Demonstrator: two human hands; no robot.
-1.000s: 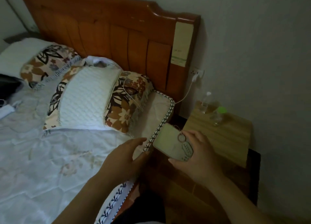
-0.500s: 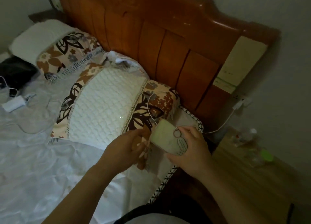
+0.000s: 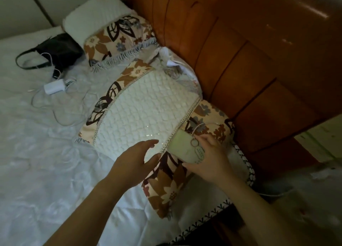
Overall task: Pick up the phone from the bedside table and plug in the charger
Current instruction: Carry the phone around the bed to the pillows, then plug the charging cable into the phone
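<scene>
My right hand (image 3: 209, 158) grips the phone (image 3: 182, 146), a pale case with a ring holder and an oval charm on its back, held over the near pillow's right end. A thin white charger cable (image 3: 205, 124) lies curled on the pillow's floral border just above the phone; its tip is hidden behind the phone and my fingers. My left hand (image 3: 135, 162) hovers open over the pillow's lower edge, just left of the phone, holding nothing.
The near pillow (image 3: 148, 116) and a second pillow (image 3: 114, 31) lean against the wooden headboard (image 3: 249, 60). A black bag (image 3: 59, 50) and a white power adapter (image 3: 54, 86) with loose cords lie on the white bedspread at left.
My view has swung left from the bedside table onto the bed. My right hand carried the phone over the pillow, close to the cable. My left hand followed, staying open.
</scene>
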